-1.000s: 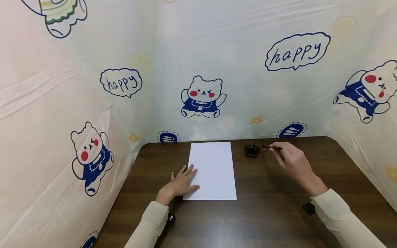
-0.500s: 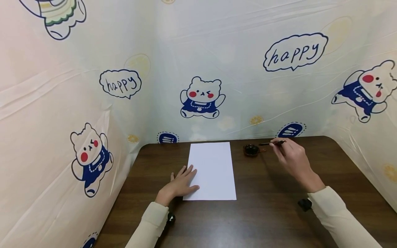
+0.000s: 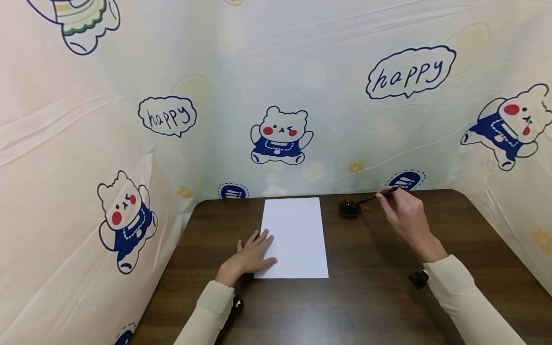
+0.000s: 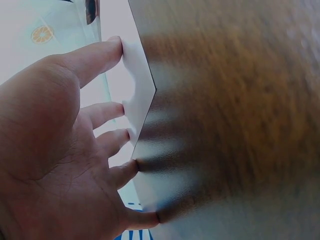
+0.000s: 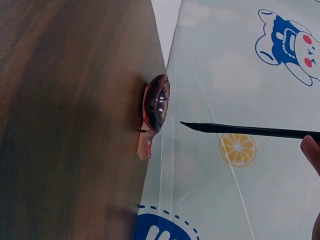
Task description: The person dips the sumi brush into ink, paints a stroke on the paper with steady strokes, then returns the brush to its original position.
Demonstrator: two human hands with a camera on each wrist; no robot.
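Fingers spread, my left hand [image 3: 247, 256] rests on the left side of a white sheet of paper [image 3: 297, 235]. In the left wrist view the thumb [image 4: 95, 57] and two fingers touch the paper [image 4: 142, 82], while the outer fingers reach the table past its edge. My right hand [image 3: 405, 218] pinches a thin black ink brush [image 5: 240, 129] by its handle. The brush slants down toward a small reddish-brown dish [image 3: 348, 209] with a short handle, which holds dark liquid. In the right wrist view the pointed brush tip stands a little apart from the dish [image 5: 156, 102].
A dark wooden table [image 3: 302, 311] lies under everything. Pale printed curtains [image 3: 336, 143] with cartoon bears surround its back and sides. The dish stands right of the paper, near the table's back edge.
My right hand has risen slightly, and the brush has turned from nearly level to slanting down at the dish. The left hand and paper have stayed in place.
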